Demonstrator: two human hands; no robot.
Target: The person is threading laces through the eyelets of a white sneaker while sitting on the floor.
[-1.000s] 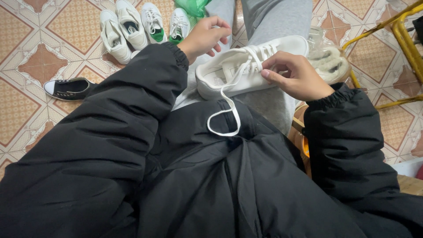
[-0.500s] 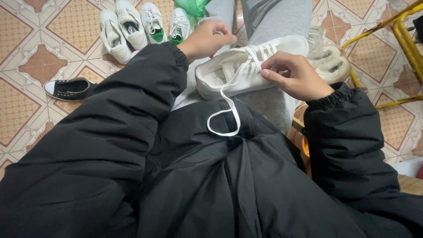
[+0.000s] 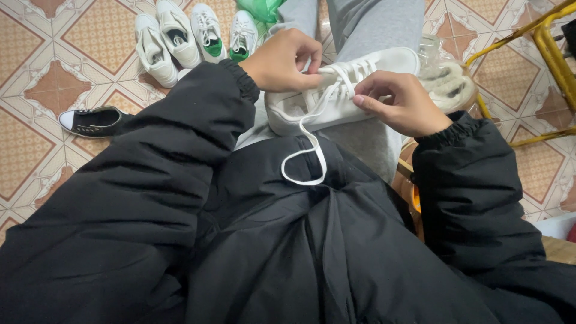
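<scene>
- The white lace [image 3: 312, 141] is pinched near the eyelets by the fingers [image 3: 313, 67] of the left hand [image 3: 282, 60]; the fingers [image 3: 367, 103] of the right hand [image 3: 402, 105] are pressed together on the lacing, thumb against forefinger.
- The white sneaker [image 3: 360, 90] is held on the lap, sole down, toe pointing to the right, against the grey trouser legs [image 3: 366, 24].
- A slack loop of the lace is seen hanging over the black jacket [image 3: 270, 240].
- For a neat result, it is judged that the lace should be kept flat and untwisted, and the slack drawn evenly through each eyelet while the sneaker is steadied.
- A green plastic bag [image 3: 261, 7] is shown at the upper edge, crumpled, on the tiled floor [image 3: 36, 36]; no label can be made out.
- Four pale sneakers [image 3: 192, 33] and one black shoe [image 3: 93, 120] are placed on the floor at left; a yellow metal frame [image 3: 552, 48] stands at right.
</scene>
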